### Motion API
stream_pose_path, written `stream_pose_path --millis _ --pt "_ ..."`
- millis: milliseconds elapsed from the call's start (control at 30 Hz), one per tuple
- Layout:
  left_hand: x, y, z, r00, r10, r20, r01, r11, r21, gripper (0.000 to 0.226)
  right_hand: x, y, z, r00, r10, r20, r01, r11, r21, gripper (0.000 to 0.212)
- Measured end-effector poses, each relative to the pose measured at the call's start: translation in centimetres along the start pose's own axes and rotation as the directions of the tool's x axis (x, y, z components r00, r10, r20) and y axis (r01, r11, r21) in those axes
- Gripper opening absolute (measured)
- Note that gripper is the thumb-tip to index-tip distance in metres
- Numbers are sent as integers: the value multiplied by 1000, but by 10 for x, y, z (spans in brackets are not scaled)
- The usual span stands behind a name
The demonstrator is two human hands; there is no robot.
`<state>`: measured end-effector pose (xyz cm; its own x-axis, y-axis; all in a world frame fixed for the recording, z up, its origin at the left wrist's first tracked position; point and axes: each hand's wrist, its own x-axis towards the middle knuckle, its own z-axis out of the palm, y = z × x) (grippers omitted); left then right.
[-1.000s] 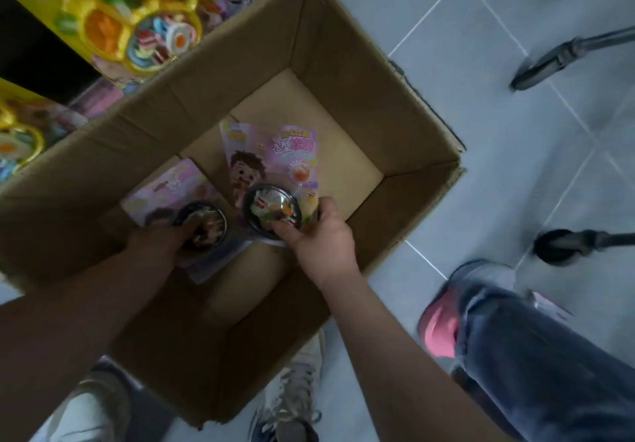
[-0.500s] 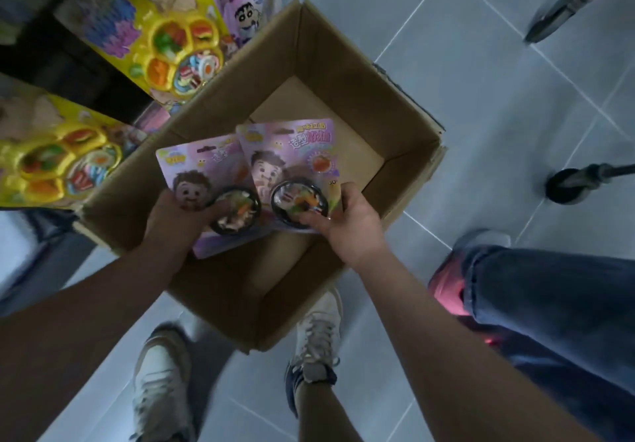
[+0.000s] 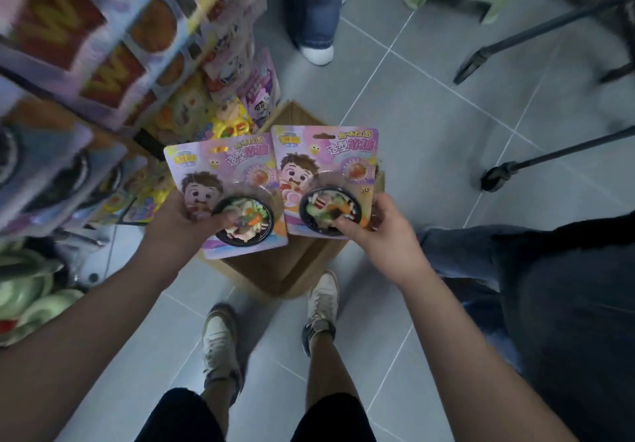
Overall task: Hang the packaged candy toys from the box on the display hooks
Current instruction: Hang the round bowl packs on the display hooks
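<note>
Two carded candy toys. Left package (image 3: 220, 180): left hand (image 3: 178, 221) grips it, thumb curled over the bowl blister. Right package (image 3: 326, 163): same grip, right hand (image 3: 381, 232). Both above box (image 3: 285, 270). Advised: keep cards upright, slots leading towards rack (image 3: 120, 63).

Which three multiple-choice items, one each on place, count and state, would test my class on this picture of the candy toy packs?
1. Where does the cardboard box stand? A on a shelf; B on the tiled floor; C on a stool.
2. How many candy toy packs are held up? A one; B two; C four.
3. What is the right hand doing? A hanging open; B pressing the box; C gripping a pack.
Answers: 1 B, grey tiles show round the box; 2 B, the left hand holds one and the right hand the other; 3 C, its thumb and fingers pinch the pack.
</note>
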<state>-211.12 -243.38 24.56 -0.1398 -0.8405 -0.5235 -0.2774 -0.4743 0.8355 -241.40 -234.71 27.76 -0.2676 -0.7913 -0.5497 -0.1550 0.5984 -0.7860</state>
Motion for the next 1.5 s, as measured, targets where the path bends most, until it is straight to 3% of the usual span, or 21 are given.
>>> stream_pose_path --millis 233,300,500,600,967,1033,1200,1367,1500 --pt "-98 122 -34 999 43 -31 -44 999 -28 69 -101 -112 -34 994 -109 -16 110 993 37 31" --pt "-124 153 -42 998 54 -36 -56 998 -37 58 -127 -141 -42 990 -139 -19 140 989 44 28" --pt "-197 226 -52 998 61 -31 -64 993 -100 61 -174 -205 -69 972 -230 -38 232 972 45 39" --pt "-229 251 -52 994 85 -68 -94 986 -141 44 -184 -234 -78 958 -285 -9 285 958 36 37" --pt "-286 324 -66 939 189 -287 -240 959 -153 60 -182 -324 -92 860 -451 239 443 892 93 63" --pt "-297 331 -65 915 213 -343 -275 950 -144 55 -179 -339 -88 832 -483 272 472 875 109 75" --pt "-335 342 -78 841 233 -489 -330 936 -122 43 -180 -375 -62 751 -550 364 536 831 149 58" --pt "-374 356 -113 740 275 -613 -402 913 -76 40 -192 -407 -29 688 -582 435 587 798 138 101" --pt "-398 370 -141 673 311 -671 -466 883 -58 46 -208 -437 -5 650 -608 456 627 768 130 72"
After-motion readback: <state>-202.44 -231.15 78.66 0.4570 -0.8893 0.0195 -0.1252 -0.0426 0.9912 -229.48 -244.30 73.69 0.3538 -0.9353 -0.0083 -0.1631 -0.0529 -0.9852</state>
